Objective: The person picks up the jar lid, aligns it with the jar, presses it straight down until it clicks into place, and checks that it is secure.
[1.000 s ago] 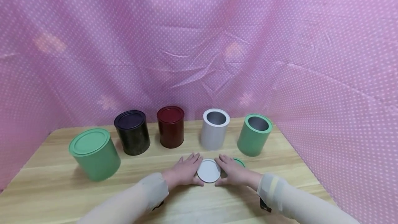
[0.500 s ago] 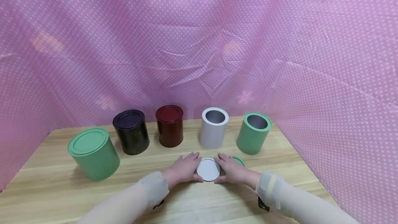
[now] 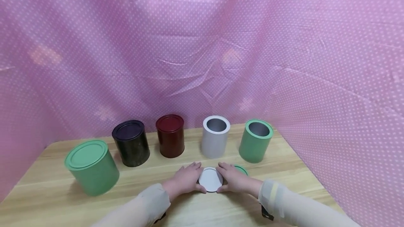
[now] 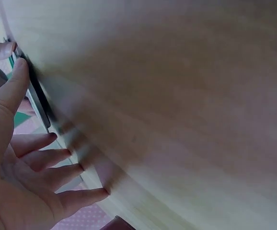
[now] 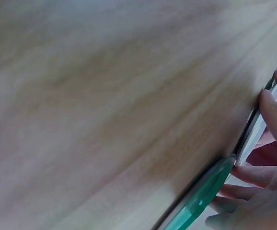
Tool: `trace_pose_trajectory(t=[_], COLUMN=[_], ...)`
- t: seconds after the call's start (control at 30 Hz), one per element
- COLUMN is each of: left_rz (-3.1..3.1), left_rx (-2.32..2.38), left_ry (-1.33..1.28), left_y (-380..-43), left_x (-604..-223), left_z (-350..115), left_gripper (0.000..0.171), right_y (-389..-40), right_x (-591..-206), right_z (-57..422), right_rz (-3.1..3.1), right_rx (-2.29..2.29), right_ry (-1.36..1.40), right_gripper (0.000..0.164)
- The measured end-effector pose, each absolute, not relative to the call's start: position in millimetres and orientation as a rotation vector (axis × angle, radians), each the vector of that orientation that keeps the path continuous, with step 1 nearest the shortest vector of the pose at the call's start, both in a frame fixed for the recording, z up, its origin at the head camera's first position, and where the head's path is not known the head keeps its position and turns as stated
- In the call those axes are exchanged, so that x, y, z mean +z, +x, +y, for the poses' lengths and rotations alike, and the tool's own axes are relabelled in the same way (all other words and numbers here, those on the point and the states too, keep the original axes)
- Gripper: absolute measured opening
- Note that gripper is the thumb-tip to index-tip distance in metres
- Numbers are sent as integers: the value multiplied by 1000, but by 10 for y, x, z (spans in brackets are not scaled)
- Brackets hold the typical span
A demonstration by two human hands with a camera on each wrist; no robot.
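Observation:
A round white lid (image 3: 210, 179) lies low at the table, between both hands in the head view. My left hand (image 3: 187, 179) grips its left edge, thumb at the near side and fingers spread along the far side. On the opposite edge my right hand (image 3: 233, 178) holds it the same way. The left wrist view shows the thumb (image 4: 15, 88) at the rim and the fingertips down by the tabletop. A green lid (image 5: 198, 199) lies beside the white one, partly hidden behind my right hand in the head view.
Behind the hands stand an open white can (image 3: 214, 144) and an open green can (image 3: 254, 148). To the left are a dark red can (image 3: 171, 143), a black can (image 3: 134, 150) and a larger green can (image 3: 96, 176), all lidded. Pink dotted cloth (image 3: 202, 45) surrounds the wooden table (image 3: 47, 199).
Both hands stay at the white lid with almost no movement. The head view has tilted a little, so the cans and table sit lower in it.

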State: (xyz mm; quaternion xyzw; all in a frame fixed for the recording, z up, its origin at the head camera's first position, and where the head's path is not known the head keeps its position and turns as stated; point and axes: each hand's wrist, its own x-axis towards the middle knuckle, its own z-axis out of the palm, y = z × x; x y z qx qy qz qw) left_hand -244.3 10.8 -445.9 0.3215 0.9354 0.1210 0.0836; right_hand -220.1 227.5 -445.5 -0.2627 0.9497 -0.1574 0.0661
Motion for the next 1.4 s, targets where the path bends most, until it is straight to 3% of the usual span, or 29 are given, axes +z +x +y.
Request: trace_pose_trajectory(t=[0.1, 0.33, 0.63, 1.4], left_rz=[2796, 2764, 2740, 2819], left_rx=[361, 539, 827, 1161], left_ry=[984, 1055, 1037, 971], left_y=[-2445, -2562, -2653, -2962], left_x=[-4469, -4346, -4024, -3510], left_z=[118, 103, 62, 266], left_gripper=[77, 46, 76, 72], right_y=[-2175, -2207, -2249, -2543], right_x=[-4451, -4348, -4102, -3418], right_z=[2302, 2383, 2496, 2683], right_rz=[2848, 2844, 2898, 2985], right_rx=[-518, -668, -920, -1050], right_ry=[-798, -862, -809, -675], right_gripper=[74, 69, 76, 77])
